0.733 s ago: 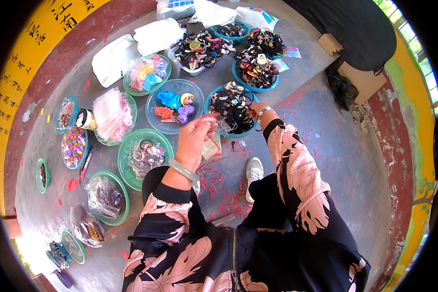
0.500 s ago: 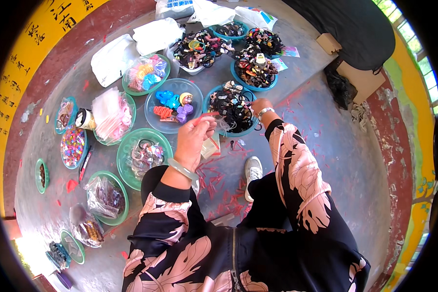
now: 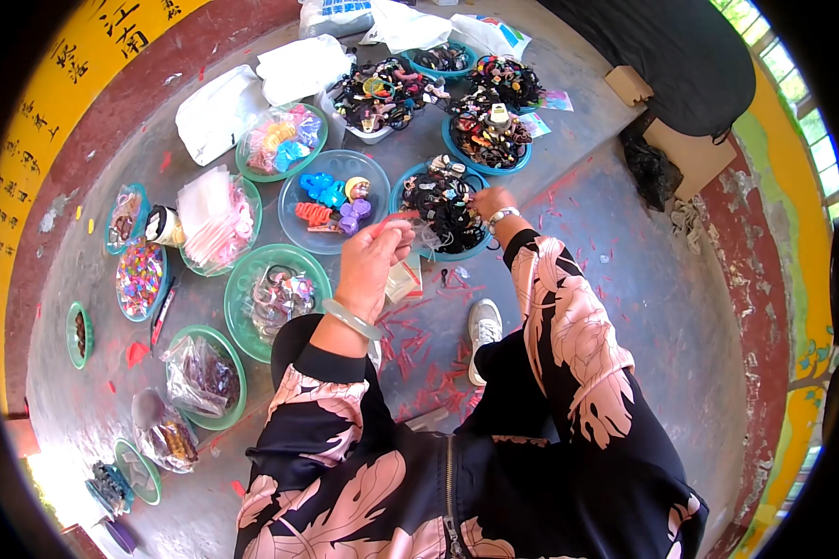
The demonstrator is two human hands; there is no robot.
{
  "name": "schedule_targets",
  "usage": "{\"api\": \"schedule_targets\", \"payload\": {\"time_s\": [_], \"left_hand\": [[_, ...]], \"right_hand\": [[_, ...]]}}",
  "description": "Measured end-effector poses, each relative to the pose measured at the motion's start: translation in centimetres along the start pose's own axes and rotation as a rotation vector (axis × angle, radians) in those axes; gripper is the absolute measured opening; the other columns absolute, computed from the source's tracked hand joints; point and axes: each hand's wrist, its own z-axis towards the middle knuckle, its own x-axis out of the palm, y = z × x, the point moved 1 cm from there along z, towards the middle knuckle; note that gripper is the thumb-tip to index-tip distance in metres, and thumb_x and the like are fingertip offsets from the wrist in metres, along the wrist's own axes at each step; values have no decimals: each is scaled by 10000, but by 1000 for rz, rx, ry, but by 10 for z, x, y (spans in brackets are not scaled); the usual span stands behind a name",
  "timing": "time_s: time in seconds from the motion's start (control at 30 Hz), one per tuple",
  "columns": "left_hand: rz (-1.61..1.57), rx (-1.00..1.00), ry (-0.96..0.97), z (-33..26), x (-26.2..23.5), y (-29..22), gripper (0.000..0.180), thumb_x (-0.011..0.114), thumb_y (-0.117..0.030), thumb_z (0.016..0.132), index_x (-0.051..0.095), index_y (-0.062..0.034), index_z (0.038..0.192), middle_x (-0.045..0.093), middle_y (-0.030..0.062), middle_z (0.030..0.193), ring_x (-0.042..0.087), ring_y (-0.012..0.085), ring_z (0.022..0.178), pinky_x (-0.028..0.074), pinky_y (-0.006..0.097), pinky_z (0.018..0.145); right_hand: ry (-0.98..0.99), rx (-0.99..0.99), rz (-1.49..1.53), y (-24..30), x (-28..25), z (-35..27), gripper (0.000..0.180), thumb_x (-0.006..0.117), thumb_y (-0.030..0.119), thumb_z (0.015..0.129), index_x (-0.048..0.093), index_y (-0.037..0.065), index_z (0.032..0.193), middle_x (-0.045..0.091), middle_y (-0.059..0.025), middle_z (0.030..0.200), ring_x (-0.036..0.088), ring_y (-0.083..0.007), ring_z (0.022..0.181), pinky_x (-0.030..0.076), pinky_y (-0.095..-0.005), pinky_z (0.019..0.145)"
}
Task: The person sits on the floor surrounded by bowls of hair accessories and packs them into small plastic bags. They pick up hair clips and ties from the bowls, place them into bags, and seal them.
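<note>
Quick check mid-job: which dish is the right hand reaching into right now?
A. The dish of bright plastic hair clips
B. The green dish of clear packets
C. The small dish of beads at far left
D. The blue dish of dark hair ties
D: the right hand rests on the blue dish heaped with dark hair ties.

A thin red strip (image 3: 396, 217) was pinched at the fingertips of the left hand (image 3: 371, 264), just above the middle of the frame, lying roughly level; a blue-rimmed basin (image 3: 403, 192) sat right of it, heaped with dark hair ties (image 3: 443, 207); the right hand (image 3: 490, 200) rested on that heap's right edge, fingers down among the ties.
</note>
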Motion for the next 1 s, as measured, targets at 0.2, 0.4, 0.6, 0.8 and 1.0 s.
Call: {"api": "schedule_targets", "payload": {"time_s": [0.2, 0.4, 0.6, 0.8, 1.0], "left_hand": [[-4, -14, -49, -3, -12, 1, 229, 521, -151, 864, 582, 18, 1005, 609, 84, 911, 587, 147, 860, 471, 262, 766], [-9, -11, -43, -3, -10, 4, 228, 515, -151, 865, 582, 17, 1003, 609, 87, 906, 591, 148, 849, 475, 256, 756], [-17, -5, -40, -3, -11, 2, 221, 510, -151, 866, 584, 18, 987, 611, 89, 909, 593, 151, 854, 478, 260, 754], [-18, 9, -27, -4, -10, 1, 220, 510, -151, 864, 586, 15, 987, 611, 87, 912, 591, 146, 848, 475, 255, 752], [-19, 13, -16, -3, -11, 2, 219, 516, -159, 862, 592, 4, 986, 612, 82, 907, 590, 137, 834, 473, 249, 747]], "right_hand": [[-75, 152, 476, 31, -30, -24, 232, 515, 308, 808, 651, 169, 933, 632, -103, 928, 597, -309, 874, 488, -388, 750], [-108, 259, 485, 38, -43, -30, 197, 527, 287, 794, 675, 195, 885, 628, -108, 941, 599, -297, 868, 484, -394, 752], [-470, 372, 798, 25, -61, -40, 141, 611, 256, 739, 701, 173, 810, 654, -84, 759, 634, -262, 707, 498, -336, 682], [-631, 268, 1583, 10, -75, -46, 177, 685, 92, 707, 681, 32, 874, 667, -42, 769, 589, -83, 685, 464, -211, 654], [-690, 149, 1704, 24, -108, -63, 171, 667, 26, 733, 668, -8, 900, 657, -50, 855, 584, -84, 757, 457, -196, 697]]}}
